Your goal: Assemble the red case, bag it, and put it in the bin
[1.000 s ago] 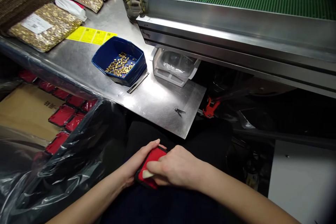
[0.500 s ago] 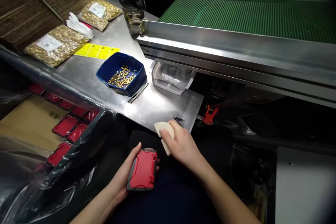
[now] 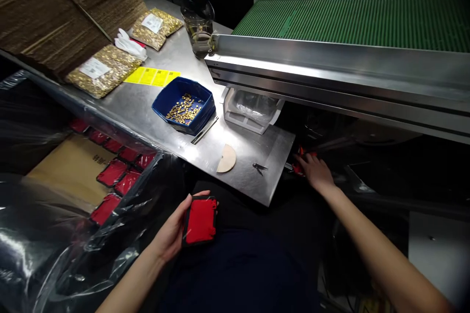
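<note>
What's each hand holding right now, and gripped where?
Left hand holds the red case from its left edge, thumb over the top. Right hand reaches a red tool under the table edge; grip cannot be told.

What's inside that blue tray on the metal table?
The blue tray holds a loose pile of small gold-coloured bits, heaped toward its middle. Its near wall hides the front part of the floor, so anything there is unseen.

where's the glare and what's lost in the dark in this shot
Head view: glare streaks the steel table near the blue tray and the conveyor rail; right hand reaches a red tool in deep shadow under the conveyor, so its grip is unclear; left hand holds a well-lit red case; corners vignette dark.
</note>
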Demonstrator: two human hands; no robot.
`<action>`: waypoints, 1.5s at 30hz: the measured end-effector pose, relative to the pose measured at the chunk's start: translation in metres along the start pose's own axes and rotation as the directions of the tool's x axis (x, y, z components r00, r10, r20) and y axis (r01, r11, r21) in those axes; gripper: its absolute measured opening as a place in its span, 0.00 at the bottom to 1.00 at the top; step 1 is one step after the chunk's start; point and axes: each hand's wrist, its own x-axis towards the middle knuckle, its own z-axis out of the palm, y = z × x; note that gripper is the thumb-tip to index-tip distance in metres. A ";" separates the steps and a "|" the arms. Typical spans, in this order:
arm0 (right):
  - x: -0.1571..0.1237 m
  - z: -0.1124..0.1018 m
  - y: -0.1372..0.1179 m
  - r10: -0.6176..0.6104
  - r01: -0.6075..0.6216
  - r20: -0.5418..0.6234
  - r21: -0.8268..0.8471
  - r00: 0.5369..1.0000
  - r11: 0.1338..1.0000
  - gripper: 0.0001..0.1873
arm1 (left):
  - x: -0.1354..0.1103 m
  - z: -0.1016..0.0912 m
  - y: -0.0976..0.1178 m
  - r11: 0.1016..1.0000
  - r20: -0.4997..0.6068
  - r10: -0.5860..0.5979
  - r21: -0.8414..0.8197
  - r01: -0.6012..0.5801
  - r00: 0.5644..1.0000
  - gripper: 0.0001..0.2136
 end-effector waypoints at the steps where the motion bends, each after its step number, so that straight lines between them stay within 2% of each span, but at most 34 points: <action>1: 0.005 0.007 0.004 -0.043 0.043 0.010 -0.031 0.999 0.999 0.31 | 0.001 0.001 0.000 1.000 0.001 0.002 0.011 -0.002 1.000 0.25; 5: 0.020 0.018 0.015 -0.141 0.143 0.020 -0.118 0.990 0.983 0.29 | 0.001 0.006 -0.001 0.998 -0.028 0.023 0.057 -0.021 0.999 0.26; 8: 0.019 0.007 0.020 -0.210 0.213 0.040 -0.153 0.977 0.965 0.28 | -0.002 0.004 -0.006 0.988 -0.084 0.081 0.141 -0.068 0.993 0.27; 10: 0.008 -0.007 0.017 -0.292 0.302 0.085 -0.155 0.953 0.941 0.28 | -0.002 0.002 -0.011 0.968 -0.104 0.135 0.226 -0.109 0.985 0.28; 13: -0.022 -0.030 -0.005 -0.460 0.485 0.193 -0.108 0.867 0.868 0.24 | 0.001 -0.001 -0.017 0.930 -0.080 0.187 0.334 -0.151 0.979 0.29; 16: -0.058 -0.051 -0.051 -0.555 0.587 0.320 -0.003 0.768 0.810 0.15 | 0.006 0.000 -0.019 0.898 -0.056 0.193 0.413 -0.154 0.980 0.31; 18: -0.076 -0.059 -0.089 -0.496 0.540 0.482 0.055 0.722 0.840 0.12 | 0.008 0.002 -0.019 0.875 -0.050 0.191 0.462 -0.147 0.980 0.31; 20: -0.085 -0.061 -0.123 -0.451 0.504 0.551 0.064 0.702 0.861 0.08 | 0.010 0.003 -0.018 0.852 -0.039 0.186 0.505 -0.141 0.982 0.32; 22: -0.088 -0.059 -0.150 -0.434 0.488 0.566 0.063 0.701 0.870 0.08 | 0.010 0.003 -0.017 0.832 -0.028 0.180 0.537 -0.138 0.983 0.32; 25: -0.087 -0.056 -0.171 -0.423 0.476 0.572 0.065 0.702 0.877 0.10 | 0.011 0.002 -0.015 0.814 -0.022 0.178 0.565 -0.135 0.984 0.31; 28: -0.087 -0.061 -0.176 -0.431 0.483 0.590 0.078 0.683 0.872 0.11 | 0.010 0.002 -0.015 0.818 -0.019 0.171 0.560 -0.131 0.985 0.32; 33: -0.093 -0.086 -0.174 -0.436 0.486 0.621 0.100 0.651 0.868 0.10 | 0.005 0.004 -0.014 0.849 0.025 0.152 0.509 -0.144 0.988 0.33; 35: -0.094 -0.096 -0.173 -0.429 0.464 0.603 0.109 0.672 0.879 0.10 | 0.001 0.005 -0.011 0.841 0.081 0.121 0.521 -0.146 0.989 0.33; 37: -0.093 -0.103 -0.171 -0.395 0.426 0.575 0.088 0.717 0.901 0.11 | -0.002 0.006 -0.009 0.821 0.140 0.079 0.553 -0.145 0.987 0.33; 40: -0.092 -0.107 -0.172 -0.339 0.390 0.564 0.032 0.753 0.920 0.13 | -0.004 0.006 -0.011 0.814 0.145 0.106 0.556 -0.169 0.984 0.32; 41: -0.092 -0.107 -0.172 -0.338 0.395 0.574 0.027 0.746 0.918 0.13 | -0.004 0.005 -0.013 0.825 0.112 0.144 0.536 -0.182 0.983 0.32; 43: -0.095 -0.108 -0.172 -0.374 0.425 0.611 0.066 0.698 0.903 0.11 | -0.003 0.002 -0.018 0.851 0.019 0.207 0.489 -0.189 0.978 0.33; 45: -0.099 -0.111 -0.169 -0.412 0.443 0.636 0.122 0.653 0.888 0.10 | -0.002 -0.001 -0.020 0.834 -0.041 0.262 0.512 -0.205 0.964 0.36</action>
